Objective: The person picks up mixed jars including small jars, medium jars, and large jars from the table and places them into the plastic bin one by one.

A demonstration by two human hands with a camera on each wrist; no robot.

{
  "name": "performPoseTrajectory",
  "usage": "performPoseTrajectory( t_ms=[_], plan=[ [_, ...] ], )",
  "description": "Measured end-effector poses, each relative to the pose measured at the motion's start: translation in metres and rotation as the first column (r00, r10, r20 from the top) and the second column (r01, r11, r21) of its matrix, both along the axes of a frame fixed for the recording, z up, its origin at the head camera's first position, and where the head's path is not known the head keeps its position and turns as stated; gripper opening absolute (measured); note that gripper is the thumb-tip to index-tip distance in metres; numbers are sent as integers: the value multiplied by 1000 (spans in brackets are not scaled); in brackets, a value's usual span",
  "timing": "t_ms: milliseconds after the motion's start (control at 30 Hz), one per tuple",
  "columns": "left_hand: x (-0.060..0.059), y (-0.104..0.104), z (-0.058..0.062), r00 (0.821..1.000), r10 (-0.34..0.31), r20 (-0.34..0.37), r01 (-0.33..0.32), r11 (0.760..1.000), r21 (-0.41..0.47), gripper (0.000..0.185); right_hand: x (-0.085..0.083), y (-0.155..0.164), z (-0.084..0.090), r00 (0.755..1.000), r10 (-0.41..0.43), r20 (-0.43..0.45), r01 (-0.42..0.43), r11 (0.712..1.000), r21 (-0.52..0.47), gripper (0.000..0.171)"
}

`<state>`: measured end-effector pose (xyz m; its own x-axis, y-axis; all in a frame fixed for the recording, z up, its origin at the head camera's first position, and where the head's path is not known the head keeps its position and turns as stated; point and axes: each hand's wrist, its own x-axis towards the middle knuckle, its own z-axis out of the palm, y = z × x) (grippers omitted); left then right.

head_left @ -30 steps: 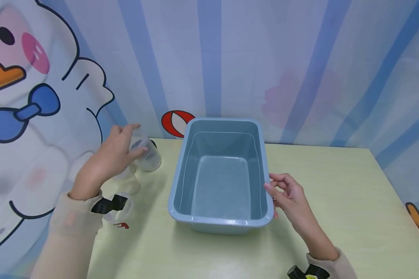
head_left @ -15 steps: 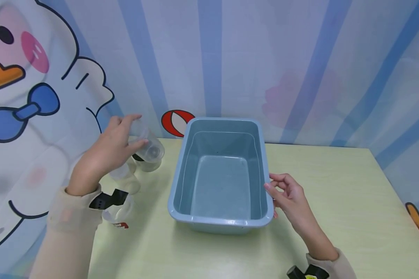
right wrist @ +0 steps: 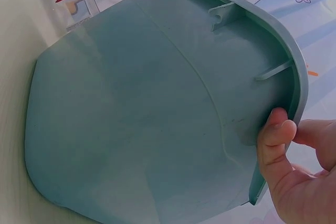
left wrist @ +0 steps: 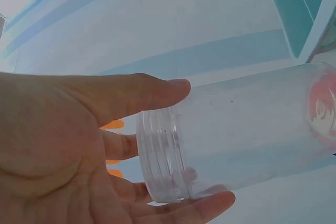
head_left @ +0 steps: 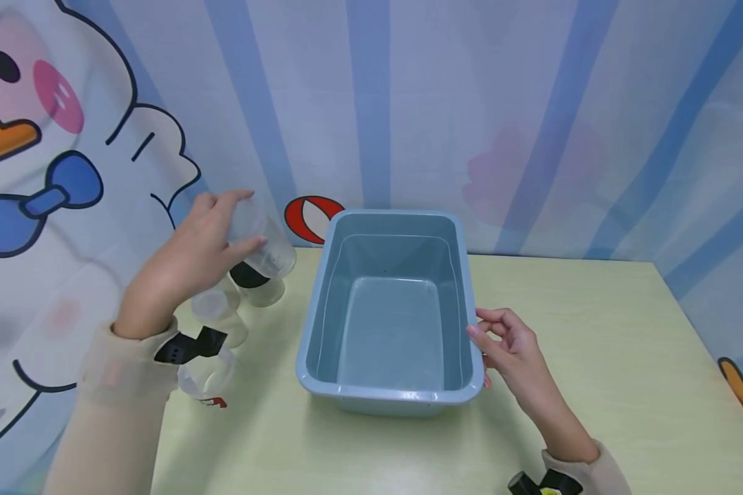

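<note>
**Inspector:** Start with the largest item.

**Assistant:** The pale green desk (head_left: 594, 357) carries everything, set against a striped cartoon backdrop (head_left: 532, 103). On its middle stands a grey-blue plastic tub (head_left: 389, 395), open side up, nothing visible inside.

**Inspector:** The hands?

**Assistant:** The right hand (head_left: 508, 344) is at the tub's right rim. The right wrist view shows the thumb (right wrist: 274, 140) pressed on the outer wall under the lip, with the other fingers bent beyond the rim, so it grips that edge. The left hand (head_left: 192, 265) is raised left of the tub, above the desk, its fingers and thumb curled round a clear plastic jar (head_left: 261, 240). The jar is tilted, and the left wrist view shows its threaded mouth (left wrist: 163, 156) lying in the palm, with the base pointing away.

**Inspector:** Smaller items?

**Assistant:** Below that hand, three more clear jars stand on the desk: one with a dark opening (head_left: 256, 285) just beside the tub's far left corner, one nearer (head_left: 219, 316), and one by the sleeve (head_left: 206, 375).
</note>
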<state>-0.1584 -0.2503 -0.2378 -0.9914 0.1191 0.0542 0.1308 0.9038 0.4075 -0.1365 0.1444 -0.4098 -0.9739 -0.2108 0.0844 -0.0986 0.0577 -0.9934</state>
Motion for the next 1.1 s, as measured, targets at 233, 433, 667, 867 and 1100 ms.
performPoseTrajectory(
  t_ms=[233, 433, 667, 867, 1100],
  plan=[
    [-3, 11, 7, 1000, -25, -4, 25, 1000, -4, 71, 0, 1, -1, 1000, 9, -10, -9, 1000, -14, 41],
    [-6, 22, 12, 999, -33, 1, 33, 999, -10, 71, 0, 1, 0, 1000, 8, -10, -8, 1000, -12, 41],
    [-9, 28, 14, 999, -49, 3, 49, 999, -3, 71, 0, 2, 0, 1000, 7, -11, -7, 1000, -7, 41],
    [-10, 32, 16, 998, -64, 3, 64, 998, 2, 72, 1, 1, -1, 1000, 9, -9, -9, 1000, -6, 42],
    [-11, 38, 17, 995, -100, -26, 100, 995, 9, 68, 0, 0, -1, 1000, 13, -7, -13, 1000, -14, 42]
  ],
)
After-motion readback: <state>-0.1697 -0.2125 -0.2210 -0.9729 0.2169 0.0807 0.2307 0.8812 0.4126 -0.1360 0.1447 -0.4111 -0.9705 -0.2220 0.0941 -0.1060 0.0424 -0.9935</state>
